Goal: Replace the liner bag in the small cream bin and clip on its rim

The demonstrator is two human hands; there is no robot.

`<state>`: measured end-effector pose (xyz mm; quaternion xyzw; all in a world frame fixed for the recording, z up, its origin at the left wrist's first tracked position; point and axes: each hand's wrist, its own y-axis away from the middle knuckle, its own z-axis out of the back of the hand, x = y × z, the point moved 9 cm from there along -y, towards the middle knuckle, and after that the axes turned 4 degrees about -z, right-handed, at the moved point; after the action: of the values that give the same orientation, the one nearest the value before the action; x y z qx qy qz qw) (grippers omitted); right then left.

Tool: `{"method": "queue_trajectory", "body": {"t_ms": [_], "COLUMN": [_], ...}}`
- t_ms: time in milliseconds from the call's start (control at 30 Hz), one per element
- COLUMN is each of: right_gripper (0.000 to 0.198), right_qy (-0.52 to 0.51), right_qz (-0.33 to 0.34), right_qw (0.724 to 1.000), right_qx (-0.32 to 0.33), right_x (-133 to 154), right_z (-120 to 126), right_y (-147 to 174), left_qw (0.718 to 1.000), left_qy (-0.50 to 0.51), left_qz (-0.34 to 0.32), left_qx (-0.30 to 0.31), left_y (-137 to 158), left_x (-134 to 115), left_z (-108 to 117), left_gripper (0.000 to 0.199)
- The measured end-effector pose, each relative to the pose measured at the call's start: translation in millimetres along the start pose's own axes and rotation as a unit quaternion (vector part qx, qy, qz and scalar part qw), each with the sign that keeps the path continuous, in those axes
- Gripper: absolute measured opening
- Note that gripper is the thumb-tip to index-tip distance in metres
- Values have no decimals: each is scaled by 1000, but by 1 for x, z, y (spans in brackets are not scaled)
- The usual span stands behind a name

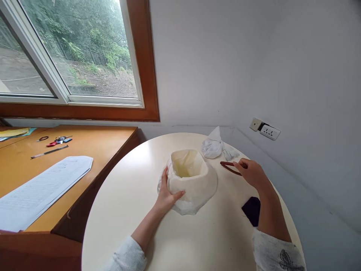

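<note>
A small bin (194,188) stands on the round table, lined with a translucent white plastic bag (184,207) that is folded outward over its rim and hangs loose around its sides. My left hand (166,195) grips the bin's left side through the bag, thumb across the front and fingers along the side. To the right of the bin, my right hand (249,171) pinches a thin reddish-brown ring (231,168) by one end, just above the tabletop. The bin's own walls are hidden by the bag.
Knotted white plastic bags (213,148) lie behind the bin. A dark purple cloth-like piece (252,210) is beside my right forearm. On the wooden desk (113,143) at left are papers (50,188), a pen (49,151) and keys (60,140). A wall socket (270,131) is at right.
</note>
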<state>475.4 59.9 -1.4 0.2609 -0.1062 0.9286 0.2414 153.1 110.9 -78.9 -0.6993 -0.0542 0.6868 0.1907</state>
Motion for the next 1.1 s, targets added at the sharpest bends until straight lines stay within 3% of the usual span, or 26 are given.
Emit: {"method": "queue_trajectory", "body": {"t_ms": [133, 400, 633, 867, 1100], "right_gripper": [30, 18, 17, 19, 20], "right_qy": [34, 69, 56, 65, 69], "right_qz": [0, -10, -21, -15, -20], "right_qw": [992, 961, 959, 956, 953], "right_qx": [118, 268, 275, 286, 296], "right_x": [-10, -25, -25, -26, -32], "right_z": [-33, -69, -74, -78, -91], "right_y": [-4, 1, 2, 2, -3], "left_qw": [998, 999, 997, 995, 985], "left_qy": [47, 46, 37, 25, -23], "left_qz": [2, -23, -18, -11, -2], "left_qx": [32, -14, -59, -101, -170], "left_y": [-1, -10, -12, -10, -9], "left_x": [3, -1, 4, 0, 2], "left_z": [-1, 22, 36, 43, 60], "left_gripper": [106, 105, 93, 57, 35]}}
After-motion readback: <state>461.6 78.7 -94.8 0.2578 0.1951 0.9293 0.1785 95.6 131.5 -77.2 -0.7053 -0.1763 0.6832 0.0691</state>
